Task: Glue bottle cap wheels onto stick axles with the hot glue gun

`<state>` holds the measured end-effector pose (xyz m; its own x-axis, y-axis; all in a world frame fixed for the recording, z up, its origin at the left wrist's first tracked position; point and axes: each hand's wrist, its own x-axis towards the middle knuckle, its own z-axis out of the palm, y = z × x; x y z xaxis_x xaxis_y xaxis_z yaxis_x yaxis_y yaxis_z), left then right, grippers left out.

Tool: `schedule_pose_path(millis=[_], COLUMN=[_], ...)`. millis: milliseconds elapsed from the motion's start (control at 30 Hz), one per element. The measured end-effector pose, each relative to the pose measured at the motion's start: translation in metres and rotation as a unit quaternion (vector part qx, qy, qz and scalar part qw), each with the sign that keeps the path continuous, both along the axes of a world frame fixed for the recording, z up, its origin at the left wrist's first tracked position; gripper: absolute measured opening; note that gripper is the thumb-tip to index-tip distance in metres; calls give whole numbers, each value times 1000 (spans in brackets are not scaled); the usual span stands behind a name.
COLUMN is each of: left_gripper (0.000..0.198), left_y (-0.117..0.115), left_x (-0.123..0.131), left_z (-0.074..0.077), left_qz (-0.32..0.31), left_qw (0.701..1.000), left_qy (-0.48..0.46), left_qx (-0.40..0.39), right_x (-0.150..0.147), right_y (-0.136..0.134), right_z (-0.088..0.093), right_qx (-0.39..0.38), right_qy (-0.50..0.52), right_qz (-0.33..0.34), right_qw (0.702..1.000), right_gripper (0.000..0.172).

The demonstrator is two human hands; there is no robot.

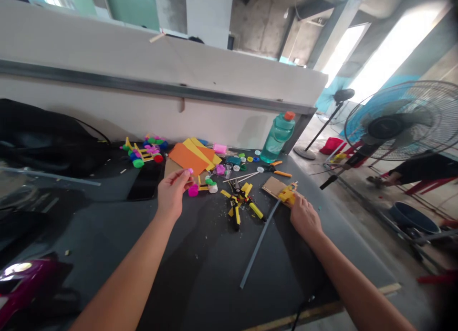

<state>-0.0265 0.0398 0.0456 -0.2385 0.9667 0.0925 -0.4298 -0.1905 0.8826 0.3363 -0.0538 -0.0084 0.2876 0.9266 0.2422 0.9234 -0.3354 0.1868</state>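
Observation:
My left hand (171, 195) is raised over the dark table, thumb and fingertips pinched on a small pink piece (190, 170) whose kind is too small to make out. At the right, my right hand (305, 216) is closed round a yellow glue gun (286, 193) that lies over a piece of cardboard (272, 186). A long translucent glue stick (259, 247) runs from the gun toward the table's front. Between the hands lie yellow-and-black pliers (235, 211) among yellow scraps. Close to my left fingers sits a small assembly with a magenta cap (193, 191) and a white cap (213, 187).
Orange and yellow sheets (189, 157), loose bottle caps (236, 168) and orange-handled pliers (282, 173) lie farther back. A teal bottle (277, 138) stands by the partition. Colourful cap-wheeled models (143, 152) and a dark phone (143, 182) are at left. A fan (384, 127) stands right.

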Motion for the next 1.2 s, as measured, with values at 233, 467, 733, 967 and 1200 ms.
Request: schedule_pose_path(millis=[233,467,733,967,1200], left_gripper=[35,36,35,32,28], left_y=[5,7,7,9,10], left_x=[-13,-16,-15,-17,-15], left_z=[-31,-48,-59,-66,-69], left_qz=[30,28,14,17,24], left_qw=[998,995,988,982,963], left_qy=[31,63,142,186,270], left_qx=[-54,-70,-54,-19,5], right_x=[-3,-70,-180,-212,-212], right_y=[2,37,118,152,156], right_z=[26,77,59,29,21], right_qx=[-56,70,60,-8,-1], right_qy=[-30,97,241,333,373], right_qz=[0,244,465,497,521], right_qw=[998,962,850,801,768], right_gripper=[40,37,35,22,11])
